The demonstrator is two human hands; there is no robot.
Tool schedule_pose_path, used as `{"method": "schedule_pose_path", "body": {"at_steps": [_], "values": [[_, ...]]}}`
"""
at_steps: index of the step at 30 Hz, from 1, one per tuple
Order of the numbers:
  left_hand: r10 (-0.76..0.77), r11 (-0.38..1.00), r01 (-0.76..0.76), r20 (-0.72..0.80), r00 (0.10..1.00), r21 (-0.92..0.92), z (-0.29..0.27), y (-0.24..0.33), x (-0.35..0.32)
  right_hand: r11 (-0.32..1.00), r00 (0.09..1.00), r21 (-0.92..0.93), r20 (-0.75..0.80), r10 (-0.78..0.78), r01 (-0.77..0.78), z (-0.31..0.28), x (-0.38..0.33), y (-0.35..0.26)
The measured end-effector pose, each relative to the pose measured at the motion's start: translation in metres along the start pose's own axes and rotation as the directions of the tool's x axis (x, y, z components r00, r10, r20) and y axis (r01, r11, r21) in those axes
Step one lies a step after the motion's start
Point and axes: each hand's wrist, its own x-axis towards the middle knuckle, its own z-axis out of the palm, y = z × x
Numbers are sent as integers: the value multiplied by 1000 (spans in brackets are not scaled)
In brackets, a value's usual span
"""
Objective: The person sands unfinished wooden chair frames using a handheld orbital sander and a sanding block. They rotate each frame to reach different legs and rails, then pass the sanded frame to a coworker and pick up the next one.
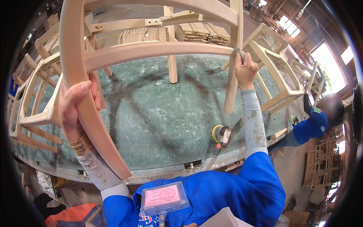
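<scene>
A pale wooden chair frame (159, 50) stands raised in front of me on the work table, its curved leg (102, 132) running down toward me. My left hand (75, 100) is wrapped round that leg below the cross rail, thumb on the near face. At the right end of the rail, my right hand (245, 70) is closed in a pinch against the other upright. Between its fingertips shows a small thin grey-green piece (238, 51); its kind is too small to make out. Both forearms wear dusty grey sleeves.
The worn green table top (151, 125) carries a round sander (222, 134) with a hose near its front edge. More chair frames stand left (38, 109) and right (280, 89). Stacked wooden parts (204, 32) lie beyond. A person in blue (312, 125) works at far right.
</scene>
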Motion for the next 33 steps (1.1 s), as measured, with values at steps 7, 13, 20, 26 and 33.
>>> {"method": "schedule_pose_path", "body": {"at_steps": [7,13,20,26,33], "values": [[-23,1000,23,7,1000,20,-6,-3,10,999,998,-9,54,42,-42,-6,-13,-3],[-34,999,34,1,999,-14,-5,-1,8,988,989,48,36,146,-148,-11,-17,-8],[-15,1000,15,-18,1000,-27,-8,-1,4,998,998,0,41,57,-57,-2,-1,-10],[-25,999,25,4,1000,-22,-7,-3,10,997,997,-11,9,79,-79,3,25,-9],[-3,1000,3,30,1000,-8,-16,-7,11,990,989,9,28,143,-143,1,21,-11]]}}
